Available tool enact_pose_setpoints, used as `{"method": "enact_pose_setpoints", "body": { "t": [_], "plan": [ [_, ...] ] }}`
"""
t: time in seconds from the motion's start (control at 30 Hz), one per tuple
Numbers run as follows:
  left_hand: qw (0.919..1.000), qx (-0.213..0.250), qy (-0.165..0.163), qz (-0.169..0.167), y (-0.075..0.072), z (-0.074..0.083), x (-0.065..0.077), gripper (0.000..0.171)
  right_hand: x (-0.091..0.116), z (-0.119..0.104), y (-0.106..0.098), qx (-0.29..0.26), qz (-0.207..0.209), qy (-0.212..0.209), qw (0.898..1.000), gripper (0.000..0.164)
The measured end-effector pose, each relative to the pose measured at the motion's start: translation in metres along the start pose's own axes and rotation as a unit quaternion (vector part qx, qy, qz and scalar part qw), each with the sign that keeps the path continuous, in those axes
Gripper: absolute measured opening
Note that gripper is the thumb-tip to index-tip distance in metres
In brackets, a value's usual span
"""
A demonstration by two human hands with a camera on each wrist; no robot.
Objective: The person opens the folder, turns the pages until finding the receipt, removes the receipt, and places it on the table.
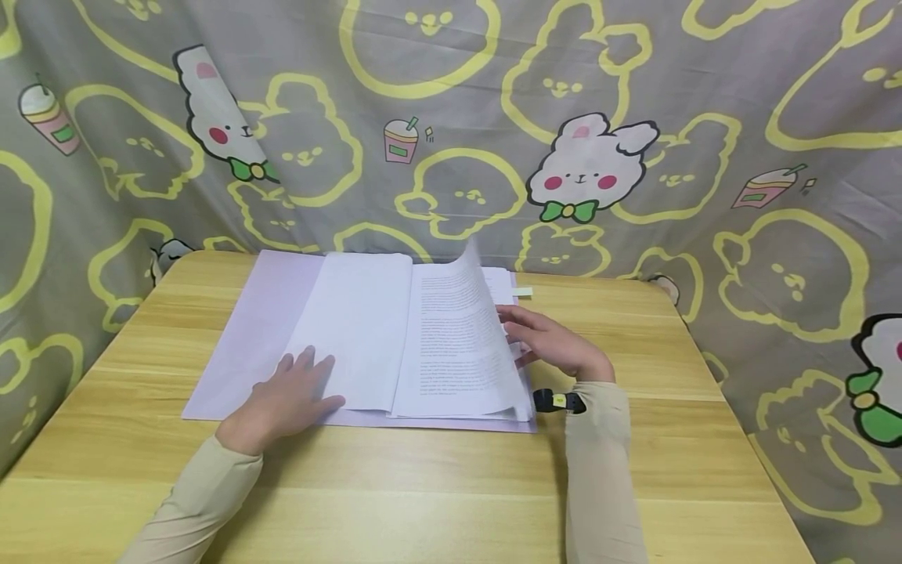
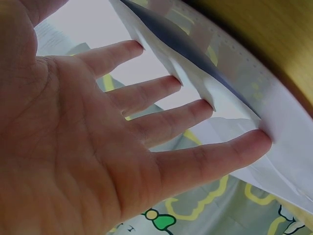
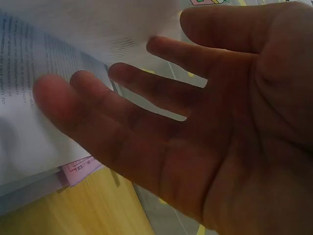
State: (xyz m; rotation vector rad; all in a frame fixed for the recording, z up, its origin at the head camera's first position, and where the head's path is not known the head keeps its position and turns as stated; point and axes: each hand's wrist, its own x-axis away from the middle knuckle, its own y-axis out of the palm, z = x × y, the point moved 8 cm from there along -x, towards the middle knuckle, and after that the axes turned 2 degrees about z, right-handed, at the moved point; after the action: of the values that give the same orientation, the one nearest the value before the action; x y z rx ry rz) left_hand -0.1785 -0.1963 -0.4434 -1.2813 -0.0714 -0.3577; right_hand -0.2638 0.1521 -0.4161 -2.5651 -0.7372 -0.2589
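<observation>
A document of white sheets lies spread on a pale purple folder (image 1: pixel 232 345). The left hand (image 1: pixel 292 395) rests on the lower left edge of the blank turned sheets (image 1: pixel 362 329); its fingers are spread and its fingertips touch the paper in the left wrist view. On the right side, a printed page (image 1: pixel 458 337) is raised and bends along its right edge. The right hand (image 1: pixel 553 341) is at that edge with fingers extended. In the right wrist view its thumb and index finger (image 3: pixel 168 49) stand apart near the lifted page, and the fingertips overlap the print.
The wooden table (image 1: pixel 395 493) extends around the folder. A pale tab (image 1: pixel 523 292) sticks out at the document's upper right. A patterned curtain (image 1: pixel 451 102) hangs behind and beside the table. A black strap with a small device (image 1: pixel 557 400) is on the right wrist.
</observation>
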Motion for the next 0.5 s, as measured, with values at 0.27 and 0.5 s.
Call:
{"method": "enact_pose_setpoints", "body": {
  "t": [0.27, 0.5],
  "plan": [
    [1.0, 0.001, -0.002, -0.003, 0.001, -0.001, 0.0, 0.073, -0.009, -0.005, 0.002, -0.035, 0.026, -0.021, 0.999, 0.059],
    [1.0, 0.0, 0.002, 0.001, 0.001, 0.0, -0.001, 0.073, -0.018, -0.007, 0.007, -0.051, 0.05, -0.023, 0.997, 0.057]
  ]
}}
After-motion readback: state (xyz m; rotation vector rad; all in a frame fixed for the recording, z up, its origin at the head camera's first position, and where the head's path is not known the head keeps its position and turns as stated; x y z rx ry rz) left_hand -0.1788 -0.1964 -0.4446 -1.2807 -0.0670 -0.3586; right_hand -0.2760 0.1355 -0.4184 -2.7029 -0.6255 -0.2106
